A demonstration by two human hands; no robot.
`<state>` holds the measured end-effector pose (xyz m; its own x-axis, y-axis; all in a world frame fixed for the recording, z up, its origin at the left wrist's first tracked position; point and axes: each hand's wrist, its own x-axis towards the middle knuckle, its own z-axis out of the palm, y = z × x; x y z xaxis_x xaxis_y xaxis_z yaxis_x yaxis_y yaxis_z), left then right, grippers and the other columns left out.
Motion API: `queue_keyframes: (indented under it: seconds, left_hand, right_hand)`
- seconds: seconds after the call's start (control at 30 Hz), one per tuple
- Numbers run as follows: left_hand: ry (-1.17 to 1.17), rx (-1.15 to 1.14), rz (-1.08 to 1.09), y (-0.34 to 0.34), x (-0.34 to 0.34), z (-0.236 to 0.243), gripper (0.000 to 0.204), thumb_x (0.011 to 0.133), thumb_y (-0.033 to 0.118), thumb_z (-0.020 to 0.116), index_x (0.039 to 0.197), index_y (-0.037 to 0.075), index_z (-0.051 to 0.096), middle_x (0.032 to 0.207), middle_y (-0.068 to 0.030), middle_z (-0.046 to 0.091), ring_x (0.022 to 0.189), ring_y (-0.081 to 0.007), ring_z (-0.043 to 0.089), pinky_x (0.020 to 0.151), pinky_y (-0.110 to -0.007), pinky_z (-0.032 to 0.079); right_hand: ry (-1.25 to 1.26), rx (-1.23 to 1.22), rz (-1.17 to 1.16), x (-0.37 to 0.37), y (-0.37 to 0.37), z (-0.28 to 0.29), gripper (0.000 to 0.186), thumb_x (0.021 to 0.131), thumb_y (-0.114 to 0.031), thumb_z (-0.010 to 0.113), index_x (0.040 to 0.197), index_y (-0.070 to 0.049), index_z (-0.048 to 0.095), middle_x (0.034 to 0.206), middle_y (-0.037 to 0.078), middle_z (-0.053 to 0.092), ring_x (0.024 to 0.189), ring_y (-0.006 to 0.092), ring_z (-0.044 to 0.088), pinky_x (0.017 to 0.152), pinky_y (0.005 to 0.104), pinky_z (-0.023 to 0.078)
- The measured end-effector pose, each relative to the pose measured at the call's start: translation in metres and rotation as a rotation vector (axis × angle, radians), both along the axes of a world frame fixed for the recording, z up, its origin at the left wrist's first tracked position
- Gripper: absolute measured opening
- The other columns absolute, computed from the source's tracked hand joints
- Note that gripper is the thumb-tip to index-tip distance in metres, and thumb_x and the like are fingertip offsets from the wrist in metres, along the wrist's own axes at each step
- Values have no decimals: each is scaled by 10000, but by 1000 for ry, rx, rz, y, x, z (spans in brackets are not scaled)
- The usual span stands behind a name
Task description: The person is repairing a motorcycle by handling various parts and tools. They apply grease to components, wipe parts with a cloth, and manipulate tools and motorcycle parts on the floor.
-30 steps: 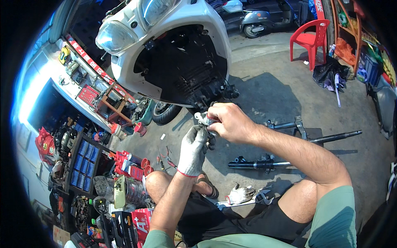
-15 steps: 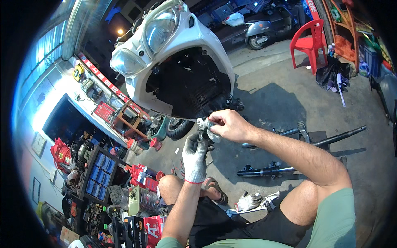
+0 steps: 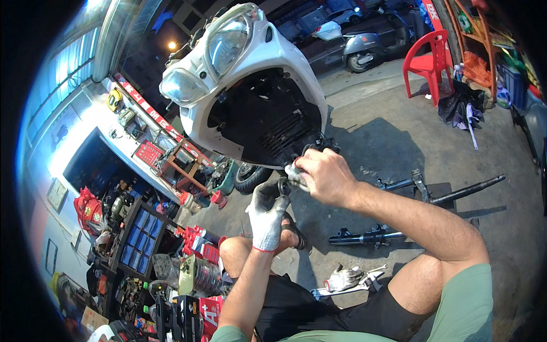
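My left hand (image 3: 268,212), in a white knitted glove with a dark palm, is closed on a small dark round part (image 3: 283,186) held up between thumb and fingers. My bare right hand (image 3: 327,176) pinches a crumpled whitish cloth (image 3: 294,174) with a bit of red at its edge. Part of the cloth is hidden by my fingers. The two hands are close together, just below the open front of a white scooter body (image 3: 191,128). On the ground to the right lie a fork leg (image 3: 364,236) and a second fork tube (image 3: 467,189).
Near my knees, a white glove (image 3: 343,279) lies by a wrench (image 3: 373,280). A loose wheel (image 3: 250,178) rests under the scooter. Boxes, bottles and a blue-drawer parts cabinet (image 3: 137,238) crowd the left. A red plastic chair (image 3: 427,62) stands at the far right.
My right hand has moved right and slightly down with the cloth, away from my left hand. The dark round part now shows in my left fingers. The view has shifted slightly.
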<state>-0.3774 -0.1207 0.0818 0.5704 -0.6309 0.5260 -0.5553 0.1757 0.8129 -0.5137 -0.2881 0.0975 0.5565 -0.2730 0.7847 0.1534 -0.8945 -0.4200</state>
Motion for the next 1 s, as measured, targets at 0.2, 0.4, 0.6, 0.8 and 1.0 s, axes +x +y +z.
queue_keyframes:
  seconds: [0.2, 0.4, 0.6, 0.8, 1.0]
  left_hand:
    - [-58, 56, 54, 0, -13, 5, 380, 831, -50, 687, 1195, 16, 597, 1109, -79, 666, 1047, -169, 643, 941, -309, 520]
    - [-321, 136, 225, -1, -2, 0, 364, 800, 9, 750, 1144, 52, 641, 1034, -28, 691, 933, -109, 648, 768, -252, 506]
    - [-485, 119, 308, 2, 18, -15, 343, 762, 18, 746, 1088, 59, 650, 985, -39, 687, 886, -137, 644, 742, -264, 491]
    - [-511, 154, 285, -2, 36, -28, 416, 747, 12, 748, 1145, 45, 630, 1008, -60, 677, 853, -136, 642, 734, -267, 499]
    - [-588, 155, 216, -13, 33, -38, 552, 718, 35, 816, 1230, 17, 610, 1108, -107, 659, 973, -208, 657, 780, -301, 532]
  right_hand:
    - [-28, 225, 176, 14, 9, -6, 194, 861, -119, 665, 1009, -11, 730, 947, 158, 678, 908, 346, 680, 824, 448, 533]
    - [12, 393, 327, 40, 11, -20, 181, 853, -67, 678, 1006, 13, 732, 932, 172, 691, 865, 328, 695, 769, 408, 547]
    - [136, 517, 384, 56, 11, -33, 185, 868, -55, 650, 1006, 49, 715, 899, 165, 688, 827, 265, 702, 726, 361, 547]
    - [237, 651, 384, 63, 10, -52, 191, 900, -101, 655, 1021, 39, 706, 867, 125, 703, 753, 175, 678, 688, 329, 541]
    - [363, 995, 481, 72, -5, -67, 170, 964, -171, 668, 1012, -8, 681, 818, -24, 633, 725, 35, 541, 647, 229, 463]
